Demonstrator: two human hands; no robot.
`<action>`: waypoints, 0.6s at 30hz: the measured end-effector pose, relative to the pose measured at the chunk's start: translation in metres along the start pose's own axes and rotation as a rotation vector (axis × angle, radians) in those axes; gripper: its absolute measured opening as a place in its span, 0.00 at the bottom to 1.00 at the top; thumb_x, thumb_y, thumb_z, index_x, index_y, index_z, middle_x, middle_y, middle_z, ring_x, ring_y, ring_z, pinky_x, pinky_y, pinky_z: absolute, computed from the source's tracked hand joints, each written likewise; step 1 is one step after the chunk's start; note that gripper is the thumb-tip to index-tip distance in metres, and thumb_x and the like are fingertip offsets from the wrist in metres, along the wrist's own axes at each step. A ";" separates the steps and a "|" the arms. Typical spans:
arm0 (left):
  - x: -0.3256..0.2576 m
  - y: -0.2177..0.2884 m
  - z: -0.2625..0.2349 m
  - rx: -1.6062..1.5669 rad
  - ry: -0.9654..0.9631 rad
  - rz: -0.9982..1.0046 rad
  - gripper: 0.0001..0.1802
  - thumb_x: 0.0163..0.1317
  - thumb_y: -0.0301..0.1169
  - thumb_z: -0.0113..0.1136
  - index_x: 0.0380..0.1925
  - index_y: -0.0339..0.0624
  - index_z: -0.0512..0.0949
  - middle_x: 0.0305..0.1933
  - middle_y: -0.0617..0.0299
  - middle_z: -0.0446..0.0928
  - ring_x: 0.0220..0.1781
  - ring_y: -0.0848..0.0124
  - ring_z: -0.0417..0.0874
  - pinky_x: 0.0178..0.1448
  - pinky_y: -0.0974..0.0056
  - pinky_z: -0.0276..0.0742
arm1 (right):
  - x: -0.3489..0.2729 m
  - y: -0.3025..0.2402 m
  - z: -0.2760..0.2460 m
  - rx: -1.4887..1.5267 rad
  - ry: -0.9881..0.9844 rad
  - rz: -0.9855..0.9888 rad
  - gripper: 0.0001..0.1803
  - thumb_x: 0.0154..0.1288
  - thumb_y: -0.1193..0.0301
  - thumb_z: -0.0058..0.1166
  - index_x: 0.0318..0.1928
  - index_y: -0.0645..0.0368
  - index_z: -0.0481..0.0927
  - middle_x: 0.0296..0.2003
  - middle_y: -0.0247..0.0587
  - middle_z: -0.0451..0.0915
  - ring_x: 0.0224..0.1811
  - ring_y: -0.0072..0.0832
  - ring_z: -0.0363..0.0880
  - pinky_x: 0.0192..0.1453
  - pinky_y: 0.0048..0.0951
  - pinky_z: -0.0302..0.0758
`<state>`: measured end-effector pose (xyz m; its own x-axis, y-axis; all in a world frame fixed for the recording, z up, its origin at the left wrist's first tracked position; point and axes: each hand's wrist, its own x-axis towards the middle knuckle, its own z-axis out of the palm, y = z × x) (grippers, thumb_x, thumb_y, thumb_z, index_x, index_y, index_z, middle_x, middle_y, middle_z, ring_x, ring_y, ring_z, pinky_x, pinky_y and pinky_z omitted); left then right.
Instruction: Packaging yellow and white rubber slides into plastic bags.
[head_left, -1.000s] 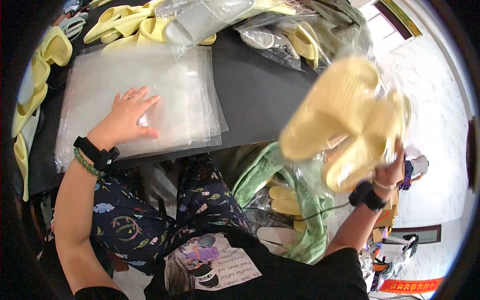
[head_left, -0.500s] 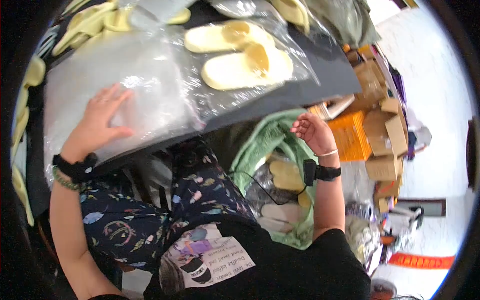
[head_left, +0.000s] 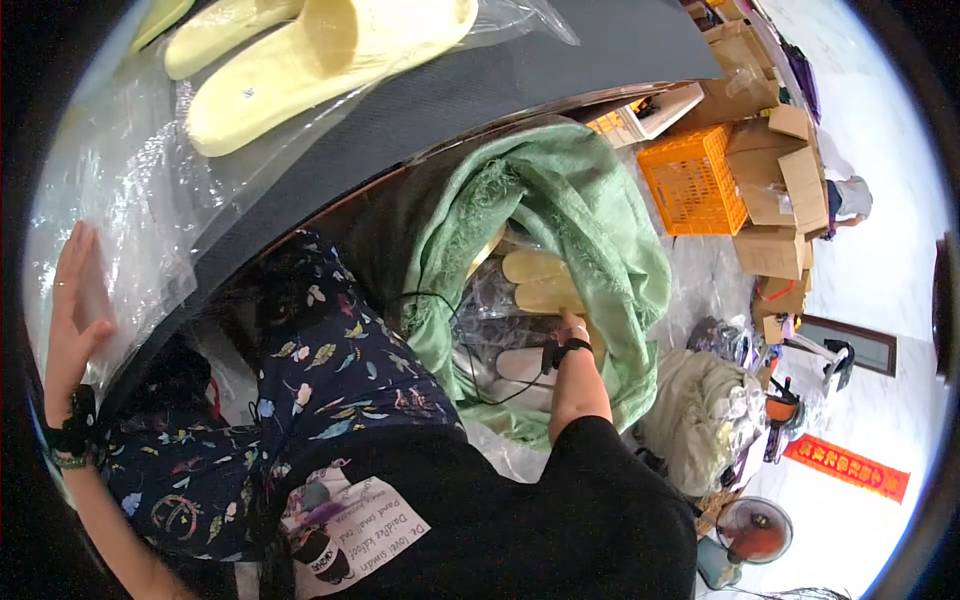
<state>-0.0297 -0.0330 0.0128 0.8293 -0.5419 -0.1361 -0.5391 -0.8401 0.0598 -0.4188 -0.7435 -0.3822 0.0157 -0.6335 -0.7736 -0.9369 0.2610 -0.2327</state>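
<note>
Head view: upper left, bagged slippers (head_left: 265, 105) are lying; the left hand (head_left: 70, 340) is gripping nothing; centre, more slippers (head_left: 535, 267) are apparently waiting by the right hand (head_left: 573, 327) (grip unclear).

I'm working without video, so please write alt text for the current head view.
A person's right hand is down inside an open green sack holding yellow slippers, while the left hand rests on clear plastic bags on a dark table. A larger-looking yellow pair lies farther up the table.
</note>
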 end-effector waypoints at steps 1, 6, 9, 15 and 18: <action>-0.002 -0.003 -0.002 0.011 -0.016 -0.016 0.57 0.48 0.76 0.51 0.71 0.49 0.60 0.77 0.55 0.52 0.79 0.58 0.48 0.79 0.51 0.44 | 0.003 0.003 0.005 0.225 0.082 0.118 0.34 0.60 0.46 0.59 0.57 0.61 0.76 0.48 0.47 0.80 0.30 0.44 0.83 0.31 0.41 0.78; -0.006 -0.022 0.003 -0.012 -0.024 -0.025 0.58 0.49 0.76 0.50 0.72 0.48 0.57 0.77 0.55 0.50 0.79 0.59 0.47 0.80 0.51 0.43 | 0.023 -0.001 0.044 0.547 0.008 0.304 0.50 0.49 0.35 0.64 0.61 0.61 0.71 0.52 0.46 0.78 0.45 0.36 0.79 0.43 0.38 0.77; 0.001 -0.017 0.010 -0.129 0.006 -0.018 0.59 0.48 0.76 0.50 0.72 0.48 0.57 0.77 0.55 0.50 0.79 0.58 0.47 0.80 0.51 0.42 | 0.031 -0.015 0.077 1.058 -0.054 0.005 0.45 0.50 0.38 0.67 0.60 0.54 0.71 0.45 0.39 0.81 0.35 0.31 0.78 0.33 0.35 0.76; 0.004 -0.007 0.008 -0.162 -0.016 -0.033 0.59 0.49 0.76 0.49 0.72 0.46 0.56 0.77 0.54 0.50 0.79 0.58 0.47 0.80 0.53 0.42 | 0.049 -0.030 0.076 1.054 -0.193 0.077 0.33 0.49 0.37 0.65 0.43 0.49 0.75 0.23 0.31 0.73 0.13 0.25 0.56 0.18 0.27 0.56; 0.001 -0.008 0.005 -0.091 -0.008 -0.028 0.59 0.50 0.76 0.48 0.72 0.45 0.57 0.77 0.54 0.51 0.79 0.58 0.47 0.79 0.53 0.42 | 0.032 -0.042 0.087 1.081 -0.130 0.153 0.27 0.55 0.42 0.64 0.44 0.48 0.75 0.23 0.33 0.73 0.14 0.25 0.59 0.18 0.25 0.56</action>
<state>-0.0254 -0.0271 0.0074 0.8426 -0.5179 -0.1473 -0.4995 -0.8540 0.1456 -0.3485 -0.7108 -0.4486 0.0216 -0.4749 -0.8798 -0.1326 0.8709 -0.4733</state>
